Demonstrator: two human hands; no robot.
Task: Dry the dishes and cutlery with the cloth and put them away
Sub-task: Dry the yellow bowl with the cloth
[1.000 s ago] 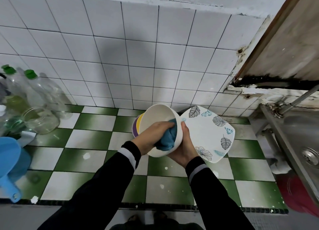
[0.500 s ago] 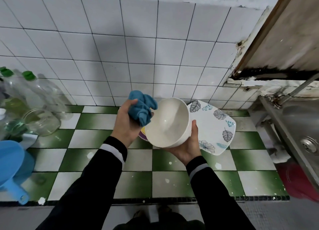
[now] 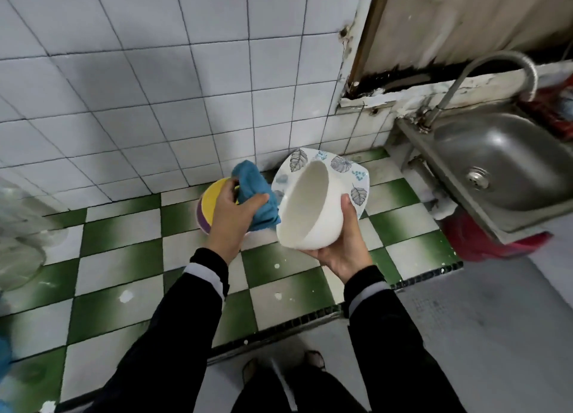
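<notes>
White wall tiles (image 3: pixel 155 86) across the upper left, dark-grouted. Beneath them, a green-and-white chequered tabletop (image 3: pixel 124 257), flecked with white spots, cut off at the left edge and ending in a dark rim at the front. Grey floor (image 3: pixel 496 319) at the lower right, with two feet (image 3: pixel 313 358) partly covered by dark trousers. Steel sink (image 3: pixel 496 164) at the right, cut by the frame edge, with a curved tap (image 3: pixel 496 62) above and a red thing (image 3: pixel 483 242) below, too hidden to name. At the far left, blurred clear glassware (image 3: pixel 18 257), shape hard to make out. In the middle, lifted off the tabletop, the white bowl (image 3: pixel 313 214), tilted, mouth turned left and toward the camera, cradled in the right hand (image 3: pixel 347 245): palm beneath, thumb up the near side, fingers hidden behind the bowl. Behind it, the leaf-patterned plate (image 3: pixel 356 176), lower half covered, so flat or propped cannot be told. In the left hand (image 3: pixel 232 217), the bunched blue cloth (image 3: pixel 254 192), fingers (image 3: pixel 254 201) curled round it, just beside the bowl's rim; touching or not, unclear. Under that hand, a yellow-and-purple bowl (image 3: pixel 207 208), mostly hidden.
</notes>
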